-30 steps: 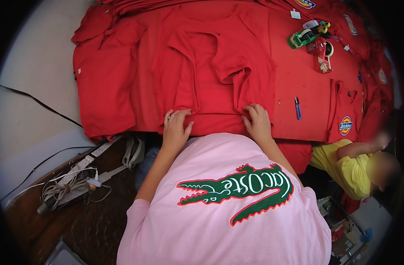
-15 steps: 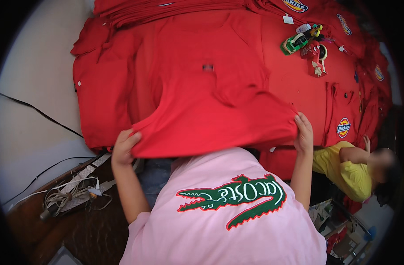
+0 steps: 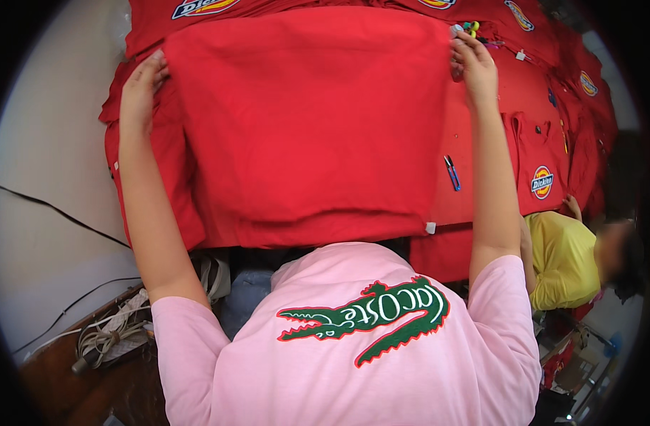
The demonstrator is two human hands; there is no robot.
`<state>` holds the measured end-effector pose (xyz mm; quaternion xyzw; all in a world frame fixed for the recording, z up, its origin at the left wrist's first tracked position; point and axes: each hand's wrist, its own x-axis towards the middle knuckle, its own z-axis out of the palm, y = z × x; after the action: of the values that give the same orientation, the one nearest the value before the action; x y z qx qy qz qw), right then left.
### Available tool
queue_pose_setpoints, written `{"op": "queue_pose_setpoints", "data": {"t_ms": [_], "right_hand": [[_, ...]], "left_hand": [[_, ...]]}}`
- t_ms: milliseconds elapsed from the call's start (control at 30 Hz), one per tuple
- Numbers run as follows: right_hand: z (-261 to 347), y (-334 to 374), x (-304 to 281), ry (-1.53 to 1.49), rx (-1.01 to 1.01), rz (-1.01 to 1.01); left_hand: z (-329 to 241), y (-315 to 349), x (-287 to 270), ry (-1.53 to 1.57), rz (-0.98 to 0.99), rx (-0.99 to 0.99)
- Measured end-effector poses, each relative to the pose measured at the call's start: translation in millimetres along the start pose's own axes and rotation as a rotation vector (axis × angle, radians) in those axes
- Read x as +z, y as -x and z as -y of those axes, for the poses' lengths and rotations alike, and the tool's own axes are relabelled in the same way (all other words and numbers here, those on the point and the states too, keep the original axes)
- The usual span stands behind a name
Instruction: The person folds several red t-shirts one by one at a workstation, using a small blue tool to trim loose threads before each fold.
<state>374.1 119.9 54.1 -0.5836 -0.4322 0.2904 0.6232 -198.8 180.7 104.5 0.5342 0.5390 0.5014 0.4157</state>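
A red shirt (image 3: 310,128) is stretched out over the worktable in front of me. Its far left corner is pinched in my left hand (image 3: 149,79), and its far right corner is in the closed fingers of my right hand (image 3: 477,67). The near edge of the cloth lies rumpled along the table's front edge, with a small white tag (image 3: 430,228) at its right corner. To the right of the shirt lie blue thread snips (image 3: 452,173). Small tools behind my right hand are mostly hidden.
More red garments with round patches (image 3: 541,182) lie at the right and along the back. A person in a yellow top (image 3: 566,259) is at the right side of the table. Coiled cables (image 3: 115,337) sit low on the left, beside a pale wall (image 3: 51,142).
Both hands have moved away from me toward the back of the table, drawing the shirt's edge with them. The cloth now hides the tape dispensers, and the snips have come into sight.
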Motion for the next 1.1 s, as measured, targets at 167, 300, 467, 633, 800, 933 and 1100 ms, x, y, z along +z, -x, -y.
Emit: {"op": "queue_pose_setpoints", "data": {"t_ms": [167,300,467,633,800,933,1100], "right_hand": [[-61.7,76.3,8.7,0.29,-0.143,0.271],[-98.3,186.2,-27.0,0.689,-0.238,0.476],[-116.9,248.4,-45.1,0.816,-0.12,0.377],[-119.5,240.1,-24.1,0.805,-0.093,0.3],[-123.7,212.0,-15.7,0.776,-0.138,0.325],[-121.8,195.8,-27.7,0.637,-0.033,0.377],[-103.3,203.5,-65.4,0.663,0.095,0.539]], "left_hand": [[96.3,70.5,15.0,-0.2,0.162,0.031],[165.7,162.3,4.2,-0.497,0.149,0.075],[210.6,239.8,-39.3,-0.629,-0.121,-0.011],[195.3,231.8,-6.1,-0.688,-0.09,-0.055],[199.6,207.8,3.4,-0.814,-0.101,0.132],[204.2,208.1,-10.5,-0.797,-0.081,0.1],[178.7,218.0,-32.5,-0.789,0.072,0.168]]}}
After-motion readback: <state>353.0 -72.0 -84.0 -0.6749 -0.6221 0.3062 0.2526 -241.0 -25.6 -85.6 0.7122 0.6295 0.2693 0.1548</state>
